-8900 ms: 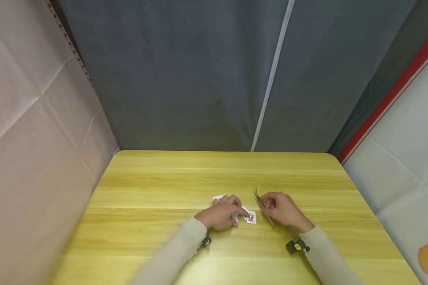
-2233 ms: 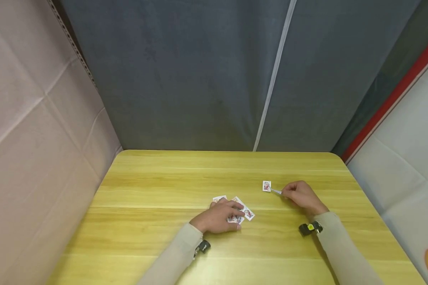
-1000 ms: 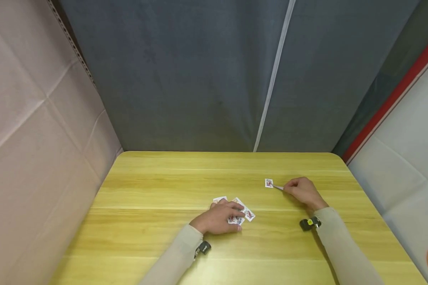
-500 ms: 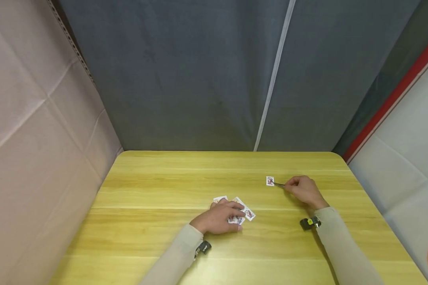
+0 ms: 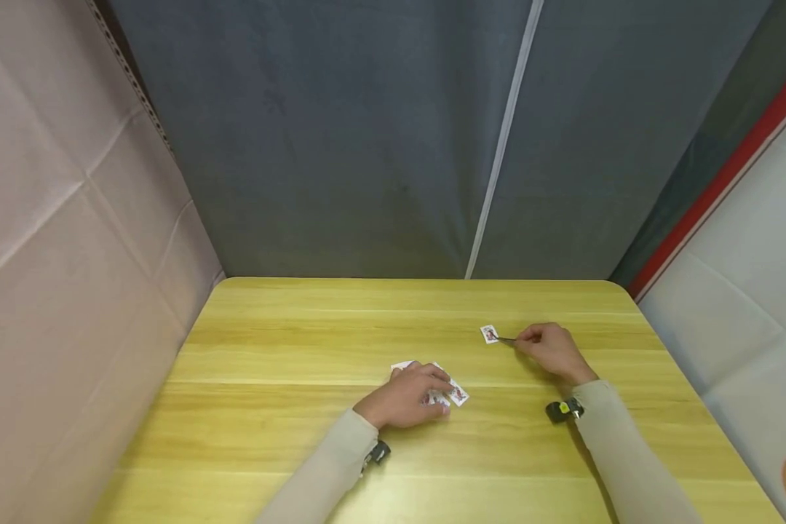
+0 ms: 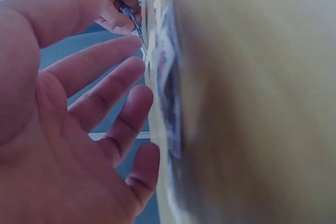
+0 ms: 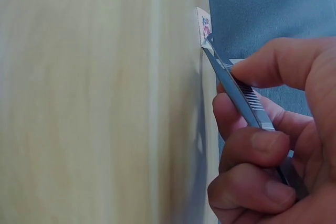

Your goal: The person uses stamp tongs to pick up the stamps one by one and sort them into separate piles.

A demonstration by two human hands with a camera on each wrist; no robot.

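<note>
One right hand [image 5: 550, 348] grip pinched slim steel tweezers [image 7: 236, 90] on small picture card [image 5: 489, 334] | far right on yellow wooden tabletop [image 5: 288, 327] | left hand [image 5: 409, 393] flat, fingers straight, on spread cards [image 5: 457, 394] | risk: corner-only hold, card could slip or flip

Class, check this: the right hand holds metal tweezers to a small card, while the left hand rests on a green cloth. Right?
Not quite. The left hand rests on small playing cards on the yellow wooden table, as the head view shows. The right hand does hold metal tweezers to a small card.
</note>
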